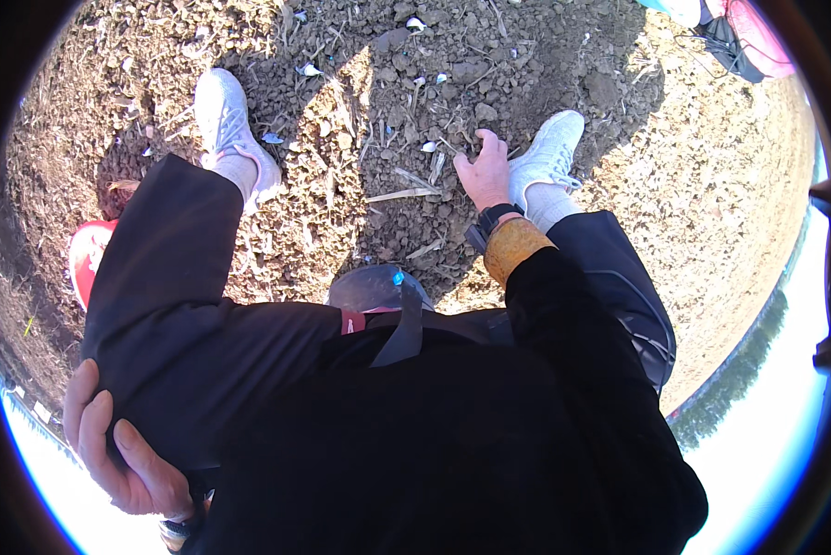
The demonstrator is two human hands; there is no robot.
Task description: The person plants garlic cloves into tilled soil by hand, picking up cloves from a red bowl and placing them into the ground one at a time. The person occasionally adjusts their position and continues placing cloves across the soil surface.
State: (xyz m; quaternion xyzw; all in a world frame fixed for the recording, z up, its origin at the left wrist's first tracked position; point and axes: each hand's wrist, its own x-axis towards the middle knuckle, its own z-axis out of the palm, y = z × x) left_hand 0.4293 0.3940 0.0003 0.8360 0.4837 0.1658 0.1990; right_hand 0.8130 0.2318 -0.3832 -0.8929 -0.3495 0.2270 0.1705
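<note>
My right hand (486,168) reaches down over the loose soil beside my right shoe (547,154), thumb and forefinger apart with nothing visible between them. Dry straw (415,191) and a small white piece (428,147) lie just left of its fingers. My left hand (124,451) is against my left thigh, fingers spread and holding nothing. Ahead of me, pale pieces that look like garlic cloves (309,70) are scattered on the clods, another clove (415,24) farther off. My left shoe (222,111) stands on the soil to their left.
Between my thighs sits a grey rounded object (363,288) with a dark strap (408,319). A red item (90,258) shows beyond my left leg. Pink fabric (762,41) and a dark bundle (727,52) are at the upper right. Trees (741,378) edge the field.
</note>
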